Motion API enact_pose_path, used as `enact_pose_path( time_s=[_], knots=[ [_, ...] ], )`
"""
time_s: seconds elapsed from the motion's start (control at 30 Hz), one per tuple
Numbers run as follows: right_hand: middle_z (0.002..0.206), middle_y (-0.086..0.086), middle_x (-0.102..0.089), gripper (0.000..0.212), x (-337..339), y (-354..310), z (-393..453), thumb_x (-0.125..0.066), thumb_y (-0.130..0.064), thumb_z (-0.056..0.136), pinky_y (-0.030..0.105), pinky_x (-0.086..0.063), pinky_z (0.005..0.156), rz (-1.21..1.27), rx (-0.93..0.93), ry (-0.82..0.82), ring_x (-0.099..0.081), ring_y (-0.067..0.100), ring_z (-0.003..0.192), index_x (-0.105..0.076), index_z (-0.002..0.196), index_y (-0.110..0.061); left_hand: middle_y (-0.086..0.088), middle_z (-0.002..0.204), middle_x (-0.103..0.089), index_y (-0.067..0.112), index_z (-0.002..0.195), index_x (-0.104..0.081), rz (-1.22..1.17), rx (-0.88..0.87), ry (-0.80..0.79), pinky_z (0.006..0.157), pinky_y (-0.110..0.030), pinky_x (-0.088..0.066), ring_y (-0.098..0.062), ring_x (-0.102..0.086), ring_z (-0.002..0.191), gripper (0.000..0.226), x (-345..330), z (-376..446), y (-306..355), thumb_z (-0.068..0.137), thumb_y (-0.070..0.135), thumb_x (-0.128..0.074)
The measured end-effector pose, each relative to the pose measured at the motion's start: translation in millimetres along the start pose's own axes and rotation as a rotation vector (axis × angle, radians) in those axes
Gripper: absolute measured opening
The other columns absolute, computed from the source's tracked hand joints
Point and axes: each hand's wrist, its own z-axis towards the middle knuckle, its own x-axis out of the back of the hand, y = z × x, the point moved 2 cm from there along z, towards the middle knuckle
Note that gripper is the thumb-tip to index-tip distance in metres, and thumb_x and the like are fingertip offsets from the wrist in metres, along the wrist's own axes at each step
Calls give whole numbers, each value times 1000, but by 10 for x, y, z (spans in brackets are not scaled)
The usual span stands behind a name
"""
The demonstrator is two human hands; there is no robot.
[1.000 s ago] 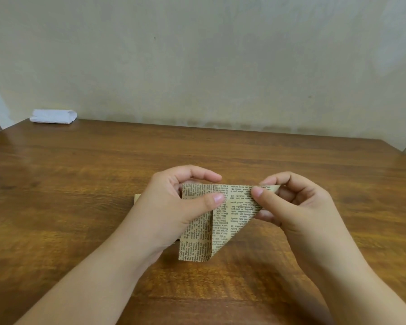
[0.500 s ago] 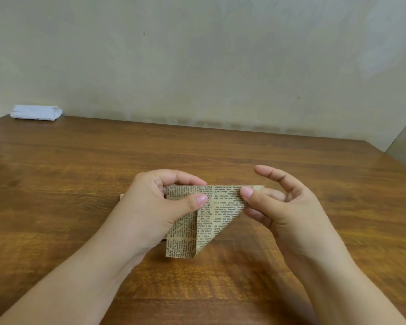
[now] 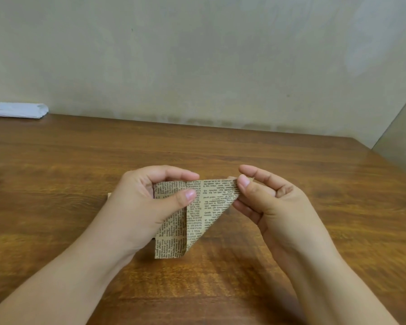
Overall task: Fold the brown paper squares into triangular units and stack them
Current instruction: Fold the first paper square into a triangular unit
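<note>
Both hands were up over the middle of the table [image 3: 291,160], working one piece of brown paper [image 3: 197,214] printed with newspaper text. The paper was held a little above the wood, partly folded: a narrow strip hung straight down on its left side, and a triangular flap spread to the right with its long edge slanting down toward the strip's lower end.

The left hand [image 3: 145,202] gripped the paper near its top left, thumb pressed on the near face and fingers curled over the top edge behind it. The right hand [image 3: 267,195] pinched the paper's top right corner between thumb and forefinger, the other fingers loosely bent beneath.

A small tan corner [image 3: 108,195] peeked out on the table just left of the left hand; I could not tell what it belonged to.

Far off at the table's back left edge, against the wall [image 3: 197,66], lay a folded white cloth [image 3: 20,110], well apart from the hands.
</note>
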Motion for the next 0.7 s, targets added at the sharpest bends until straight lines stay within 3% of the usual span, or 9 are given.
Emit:
enact_pose_path(
  time_s=[0.13, 0.3, 0.37, 0.5, 0.7],
  knots=[
    [71, 3, -73, 25, 18, 2, 5, -63, -13, 83, 21, -58, 65, -4, 6, 0, -67, 6, 63, -66, 108, -10, -2, 87, -76, 29, 80, -78, -11, -5, -5, 87, -42, -54, -17, -72, 87, 26, -14, -10, 10, 56, 20, -74],
    [72, 5, -74, 38, 35, -65, -11, -69, -18, 68, 22, -58, 66, -100, 15, -33, -70, 9, 68, -66, 105, -11, -2, 85, -76, 29, 77, -78, -12, 17, -24, 80, -34, -54, -15, -72, 85, 24, 15, 6, 11, 58, 16, -72],
    [74, 7, -75, 36, 61, -83, -9, -71, -20, 64, 20, -57, 63, -217, -5, -59, -71, 12, 69, -68, 98, -10, -2, 86, -76, 27, 79, -77, 1, 35, -28, 84, -33, -54, -17, -72, 88, 24, 45, 28, 5, 58, 16, -72],
    [74, 7, -74, 5, 77, -61, 3, -70, -16, 78, 16, -48, 54, -336, -35, -105, -68, 11, 63, -71, 74, -13, 6, 97, -74, 32, 86, -77, 71, 26, -10, 101, -43, -45, -16, -66, 104, 31, 81, 46, -3, 56, 21, -76],
    [68, 4, -70, 12, 92, -51, 13, -67, -13, 83, 14, -44, 52, -367, 25, -88, -58, 5, 57, -72, 72, -11, 2, 100, -74, 32, 87, -76, 57, 2, -3, 100, -44, -46, -18, -66, 105, 34, 89, 42, -11, 55, 25, -77]
  ],
)
